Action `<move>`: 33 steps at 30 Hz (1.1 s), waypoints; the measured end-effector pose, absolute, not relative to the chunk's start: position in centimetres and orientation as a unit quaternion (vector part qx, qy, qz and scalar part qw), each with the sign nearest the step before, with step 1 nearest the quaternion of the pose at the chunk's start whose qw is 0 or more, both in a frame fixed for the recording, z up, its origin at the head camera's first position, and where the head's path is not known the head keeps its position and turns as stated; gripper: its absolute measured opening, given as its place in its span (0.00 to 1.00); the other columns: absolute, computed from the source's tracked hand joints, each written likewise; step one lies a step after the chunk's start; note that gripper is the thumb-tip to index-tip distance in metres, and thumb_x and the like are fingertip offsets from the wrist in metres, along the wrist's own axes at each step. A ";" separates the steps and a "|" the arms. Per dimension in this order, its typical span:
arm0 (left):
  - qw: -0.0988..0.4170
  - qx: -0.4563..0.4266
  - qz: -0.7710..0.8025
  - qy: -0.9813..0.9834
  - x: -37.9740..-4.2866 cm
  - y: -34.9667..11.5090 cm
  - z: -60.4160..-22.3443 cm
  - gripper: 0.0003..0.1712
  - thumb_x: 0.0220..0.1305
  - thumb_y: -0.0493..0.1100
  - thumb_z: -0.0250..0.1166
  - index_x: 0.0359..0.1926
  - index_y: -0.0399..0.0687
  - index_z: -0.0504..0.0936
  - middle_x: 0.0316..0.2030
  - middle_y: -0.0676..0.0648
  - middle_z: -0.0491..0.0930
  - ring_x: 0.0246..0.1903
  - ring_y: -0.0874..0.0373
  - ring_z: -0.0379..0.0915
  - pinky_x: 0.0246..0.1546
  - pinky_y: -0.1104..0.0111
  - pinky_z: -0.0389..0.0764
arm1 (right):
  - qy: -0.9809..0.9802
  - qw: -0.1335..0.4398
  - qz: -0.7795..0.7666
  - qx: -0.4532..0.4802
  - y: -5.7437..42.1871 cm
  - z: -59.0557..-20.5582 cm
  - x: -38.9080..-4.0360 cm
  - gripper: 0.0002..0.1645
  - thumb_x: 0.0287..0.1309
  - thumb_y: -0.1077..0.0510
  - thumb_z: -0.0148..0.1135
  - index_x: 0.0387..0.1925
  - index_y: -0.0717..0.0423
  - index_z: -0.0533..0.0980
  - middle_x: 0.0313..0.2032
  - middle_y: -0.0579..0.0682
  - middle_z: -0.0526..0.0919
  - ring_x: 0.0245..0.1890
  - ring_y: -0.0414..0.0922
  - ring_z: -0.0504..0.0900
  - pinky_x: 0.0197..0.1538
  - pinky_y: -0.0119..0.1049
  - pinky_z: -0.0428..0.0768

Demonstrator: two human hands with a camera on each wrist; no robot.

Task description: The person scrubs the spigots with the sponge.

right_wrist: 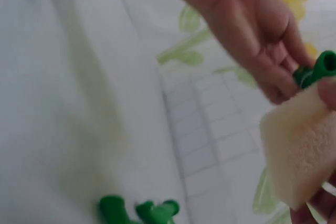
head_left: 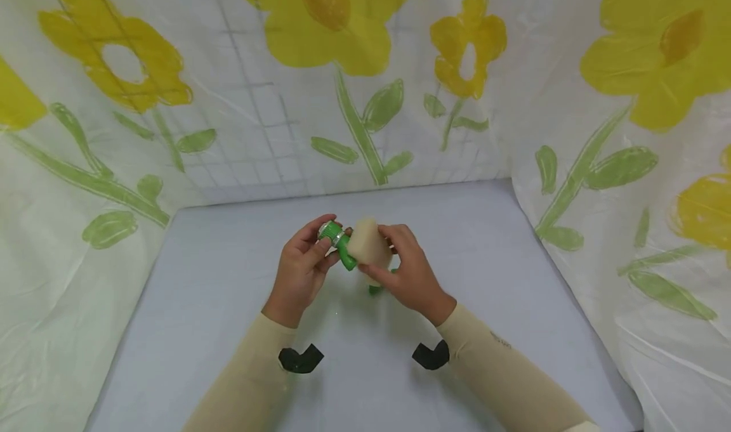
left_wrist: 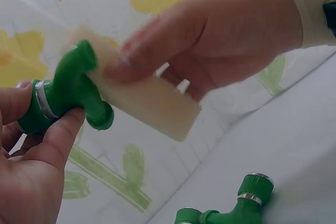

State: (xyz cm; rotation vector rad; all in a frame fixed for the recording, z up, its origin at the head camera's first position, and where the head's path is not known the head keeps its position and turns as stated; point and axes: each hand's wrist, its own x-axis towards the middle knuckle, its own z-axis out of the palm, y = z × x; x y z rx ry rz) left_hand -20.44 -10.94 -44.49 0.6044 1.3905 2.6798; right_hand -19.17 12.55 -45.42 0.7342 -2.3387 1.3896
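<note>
My left hand (head_left: 301,266) grips a green tap (left_wrist: 71,85) by its ribbed end, just behind a silver band; its curved spout and a short side branch face my right hand. A cream sponge (head_left: 370,245), a thick block, is held by my right hand (head_left: 415,272) between thumb and fingers. In the left wrist view the sponge's end lies right at the tap's branches and partly behind them. Both hands are raised over the table, close together. Below them on the table lie more green tap parts (left_wrist: 249,203) with ribbed ends and silver bands, mostly hidden by the sponge in the head view.
The pale table (head_left: 354,368) runs back to a white curtain (head_left: 251,134) painted with yellow flowers, which also hangs along both sides. Dark curved wrist pieces (head_left: 301,359) sit by the cream sleeves (head_left: 245,372).
</note>
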 end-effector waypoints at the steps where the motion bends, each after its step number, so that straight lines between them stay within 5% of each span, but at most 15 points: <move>1: 0.031 0.198 0.870 0.450 -20.4 -11.0 -44.5 0.24 0.82 0.27 0.56 0.74 0.26 0.69 0.59 0.37 0.75 0.63 0.42 0.81 0.60 0.55 0.83 | -0.822 0.166 0.490 0.240 12.6 -45.5 -19.4 0.39 0.66 0.56 0.79 0.72 0.62 0.72 0.58 0.56 0.76 0.54 0.52 0.76 0.51 0.52 0.81; 6: 0.036 0.210 0.866 0.453 -20.1 -11.2 -44.6 0.21 0.81 0.26 0.58 0.70 0.27 0.72 0.59 0.38 0.74 0.61 0.44 0.82 0.62 0.53 0.81 | -0.827 0.142 0.517 0.171 12.8 -46.5 -19.9 0.37 0.70 0.53 0.76 0.72 0.61 0.72 0.58 0.56 0.75 0.54 0.50 0.76 0.53 0.51 0.80; 12: 0.024 0.201 0.869 0.451 -20.3 -11.4 -44.6 0.20 0.81 0.28 0.60 0.69 0.28 0.73 0.57 0.39 0.76 0.60 0.43 0.83 0.59 0.53 0.83 | -0.790 0.119 0.538 0.269 12.3 -45.9 -19.2 0.37 0.67 0.56 0.77 0.71 0.59 0.73 0.59 0.53 0.77 0.56 0.52 0.78 0.52 0.50 0.83; 20: 0.042 0.226 0.868 0.439 -20.0 -11.0 -44.4 0.19 0.77 0.33 0.69 0.64 0.40 0.79 0.57 0.41 0.78 0.55 0.50 0.84 0.55 0.52 0.87 | -0.794 0.112 0.573 0.168 12.7 -46.6 -20.2 0.36 0.72 0.54 0.73 0.73 0.60 0.71 0.61 0.56 0.75 0.56 0.53 0.77 0.56 0.51 0.81; 24: 0.036 0.217 0.861 0.458 -20.1 -11.1 -44.6 0.18 0.79 0.31 0.66 0.66 0.38 0.78 0.57 0.41 0.78 0.57 0.49 0.83 0.55 0.53 0.87 | -0.783 0.087 0.578 0.213 12.6 -46.2 -19.5 0.36 0.71 0.55 0.74 0.74 0.58 0.71 0.62 0.54 0.75 0.58 0.53 0.77 0.57 0.52 0.82; 28: 0.032 0.204 0.843 0.497 -20.2 -11.4 -44.8 0.19 0.80 0.30 0.63 0.68 0.32 0.76 0.57 0.40 0.80 0.56 0.50 0.83 0.52 0.56 0.88 | -0.771 0.113 0.563 0.277 12.5 -45.5 -19.2 0.36 0.67 0.60 0.77 0.73 0.57 0.73 0.61 0.53 0.76 0.58 0.52 0.77 0.55 0.53 0.83; 33: 0.040 0.207 0.844 0.493 -20.2 -11.6 -44.8 0.20 0.77 0.27 0.65 0.66 0.35 0.77 0.57 0.39 0.80 0.57 0.50 0.84 0.56 0.54 0.86 | -0.792 0.155 0.544 0.230 12.8 -45.5 -19.7 0.37 0.67 0.59 0.77 0.73 0.61 0.73 0.59 0.56 0.76 0.56 0.53 0.77 0.54 0.54 0.82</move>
